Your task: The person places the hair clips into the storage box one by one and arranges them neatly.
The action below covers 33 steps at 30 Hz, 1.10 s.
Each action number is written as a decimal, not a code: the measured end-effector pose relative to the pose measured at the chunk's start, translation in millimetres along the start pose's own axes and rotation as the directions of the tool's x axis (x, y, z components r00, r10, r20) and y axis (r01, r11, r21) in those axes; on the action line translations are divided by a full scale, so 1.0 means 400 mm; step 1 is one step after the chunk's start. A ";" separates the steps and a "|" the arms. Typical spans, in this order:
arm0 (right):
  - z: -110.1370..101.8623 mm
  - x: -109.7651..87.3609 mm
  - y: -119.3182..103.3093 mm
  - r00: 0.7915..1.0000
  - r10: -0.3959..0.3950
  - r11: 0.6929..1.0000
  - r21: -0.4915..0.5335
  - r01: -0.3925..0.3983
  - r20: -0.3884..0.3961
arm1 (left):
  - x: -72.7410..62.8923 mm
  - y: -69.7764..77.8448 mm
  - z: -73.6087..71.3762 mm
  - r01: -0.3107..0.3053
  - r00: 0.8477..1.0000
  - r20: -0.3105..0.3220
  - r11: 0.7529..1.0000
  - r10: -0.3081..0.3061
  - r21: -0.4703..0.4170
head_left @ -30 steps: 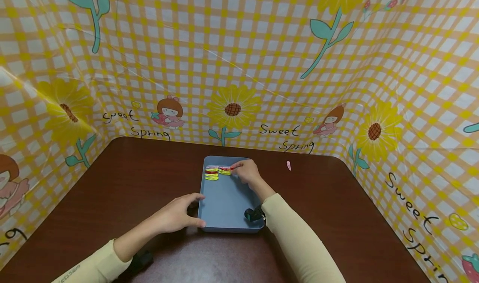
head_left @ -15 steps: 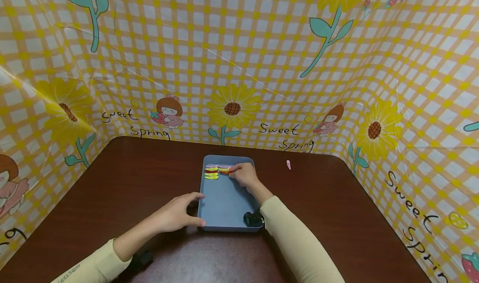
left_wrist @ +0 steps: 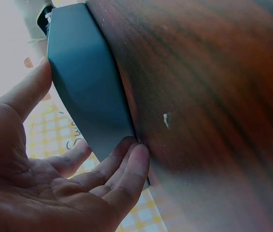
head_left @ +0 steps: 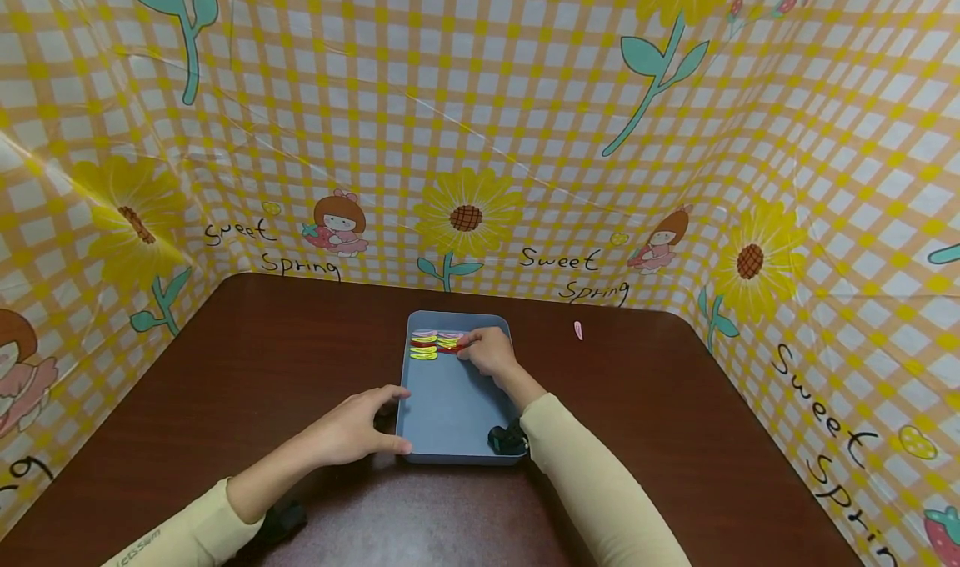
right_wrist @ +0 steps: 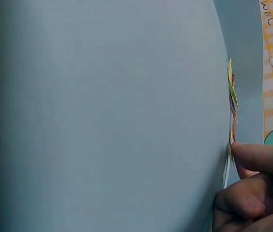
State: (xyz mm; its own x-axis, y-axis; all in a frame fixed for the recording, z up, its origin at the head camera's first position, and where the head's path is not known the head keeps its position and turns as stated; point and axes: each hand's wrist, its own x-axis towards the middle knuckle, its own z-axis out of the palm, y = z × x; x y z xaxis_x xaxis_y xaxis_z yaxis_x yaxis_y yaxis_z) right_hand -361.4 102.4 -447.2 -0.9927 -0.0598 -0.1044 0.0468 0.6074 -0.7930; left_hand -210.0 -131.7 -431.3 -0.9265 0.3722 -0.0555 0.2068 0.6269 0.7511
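Observation:
A blue-grey tray (head_left: 457, 408) lies on the dark wooden table. In its far left part sit two columns of snap hair clips, the left column (head_left: 423, 354) with lilac, yellow and red ones. My right hand (head_left: 491, 353) reaches into the tray and pinches a red hair clip (head_left: 444, 351) at the near end of the right column. In the right wrist view the clips (right_wrist: 233, 92) appear edge-on beside the thumb and fingertips. My left hand (head_left: 360, 425) rests against the tray's left side, thumb and fingers spread along the wall (left_wrist: 85, 82).
A single pink hair clip (head_left: 578, 330) lies on the table (head_left: 630, 400) to the right of the tray. A yellow checked cloth (head_left: 465, 133) with sunflowers stands around the table's back and sides. A black wrist camera (head_left: 506, 439) hangs over the tray's near right corner.
My right hand has drawn the red clip a little toward me, from beside the lilac clip to the near side of the yellow ones. The left hand stays in place.

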 end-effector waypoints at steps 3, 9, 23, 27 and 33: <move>0.001 -0.001 -0.002 1.000 0.003 1.000 -0.006 -0.003 0.003 | 0.001 -0.001 -0.001 -0.008 1.000 0.002 1.000 0.008 0.003; 0.002 -0.001 -0.001 1.000 -0.003 1.000 -0.011 0.003 0.002 | 0.000 0.001 -0.002 -0.010 1.000 0.004 1.000 0.010 0.002; -0.002 -0.001 0.002 1.000 -0.012 1.000 -0.001 0.012 0.012 | -0.001 0.001 0.001 -0.001 1.000 0.001 1.000 0.001 -0.003; -0.003 -0.003 0.001 1.000 -0.022 1.000 0.002 0.022 0.012 | -0.002 0.001 0.000 -0.007 1.000 0.002 1.000 0.007 -0.002; -0.011 -0.003 -0.002 0.999 -0.028 0.999 0.019 0.027 0.031 | -0.002 0.000 -0.001 -0.018 1.000 0.007 1.000 0.018 -0.006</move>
State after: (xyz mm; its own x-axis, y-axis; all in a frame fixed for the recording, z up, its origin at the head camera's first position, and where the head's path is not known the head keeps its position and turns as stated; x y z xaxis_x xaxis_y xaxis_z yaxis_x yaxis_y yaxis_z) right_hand -360.8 105.6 -443.8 -0.9897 -0.1013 -0.1012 0.0221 0.5900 -0.8071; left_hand -209.5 -132.4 -431.0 -0.9204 0.3881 -0.0469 0.2213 0.6164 0.7557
